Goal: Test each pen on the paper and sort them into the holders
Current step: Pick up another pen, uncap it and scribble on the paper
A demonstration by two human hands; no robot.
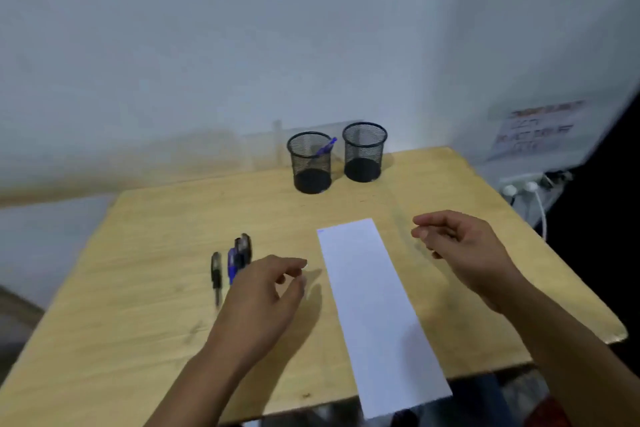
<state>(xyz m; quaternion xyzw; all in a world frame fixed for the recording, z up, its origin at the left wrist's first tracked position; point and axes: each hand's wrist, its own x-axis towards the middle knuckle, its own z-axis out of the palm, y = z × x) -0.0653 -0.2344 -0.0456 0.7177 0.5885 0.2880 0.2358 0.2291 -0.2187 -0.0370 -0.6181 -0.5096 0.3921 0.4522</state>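
Both hands empty, fingers loosely curled open: left hand over light wooden tabletop beside loose black and blue pens, right hand right of white paper strip. Blue pen in left black mesh holder; right black mesh holder beside it.

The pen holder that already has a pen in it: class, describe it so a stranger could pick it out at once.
Start at the far edge of the wooden table, near the wall, where two black mesh cups stand side by side. The one you want is the left mesh cup, slightly nearer the viewer. Unlike the empty right mesh cup, it has a blue pen leaning inside.
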